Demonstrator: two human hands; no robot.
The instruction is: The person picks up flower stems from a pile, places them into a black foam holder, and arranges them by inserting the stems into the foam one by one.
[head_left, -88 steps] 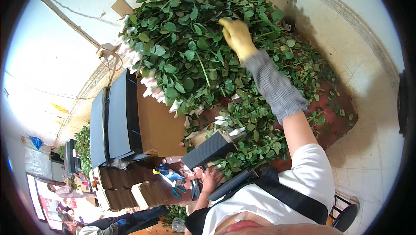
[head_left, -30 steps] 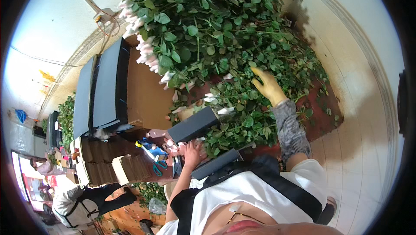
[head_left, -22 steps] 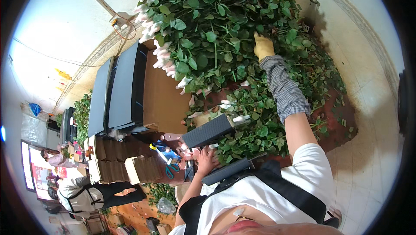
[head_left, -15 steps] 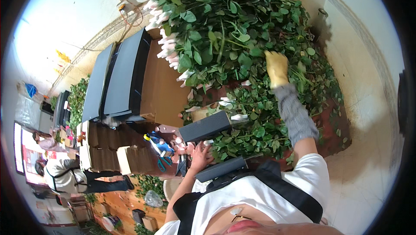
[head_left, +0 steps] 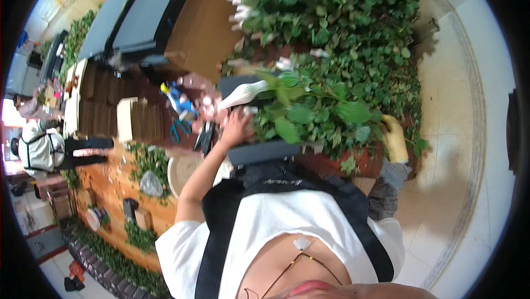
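Beside foliage [head_left: 353, 51], right fingers [head_left: 390, 120] grip a leafy stem [head_left: 300, 113]; left fingers [head_left: 236, 117] blur, grip unclear.

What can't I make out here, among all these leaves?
All in the head view:
Right hand: blurred; its grip on the leafy stem is unclear.
Left hand: fingertips too blurred to read.
White wrap: hides whatever is inside.
Leafy pile: cut off by the top edge.

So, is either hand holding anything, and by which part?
The right hand holds a flower by its stem end; for the left hand, I can't tell.
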